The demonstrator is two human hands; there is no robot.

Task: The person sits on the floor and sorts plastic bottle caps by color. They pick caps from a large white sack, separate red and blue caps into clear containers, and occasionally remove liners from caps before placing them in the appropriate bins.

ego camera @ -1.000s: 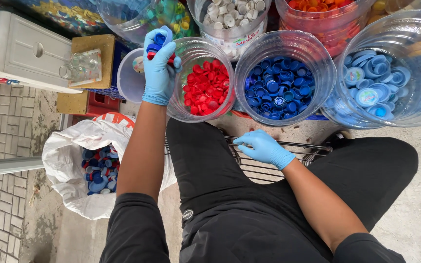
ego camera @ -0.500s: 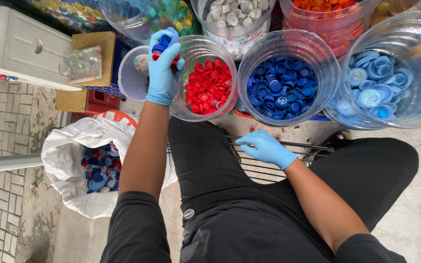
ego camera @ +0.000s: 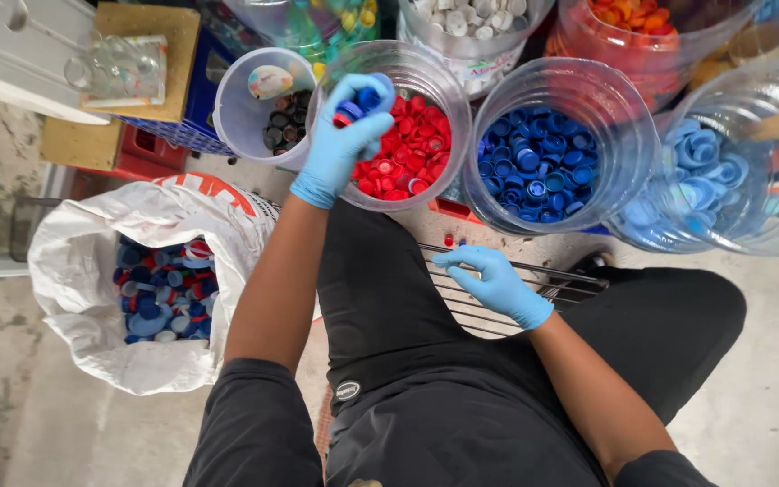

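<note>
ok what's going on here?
A seated person in blue gloves is handling plastic bottle caps. The left hand holds a few red and blue caps above the tub of red caps. The right hand rests flat on a wire rack across the lap. A tub of blue caps stands beside, and a white sack of mixed caps sits at the left.

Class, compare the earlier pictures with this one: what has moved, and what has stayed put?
The left hand, holding blue and red caps, has barely shifted above the tub of red caps. The right hand stays on the wire rack. Tubs and bag are unchanged.
</note>
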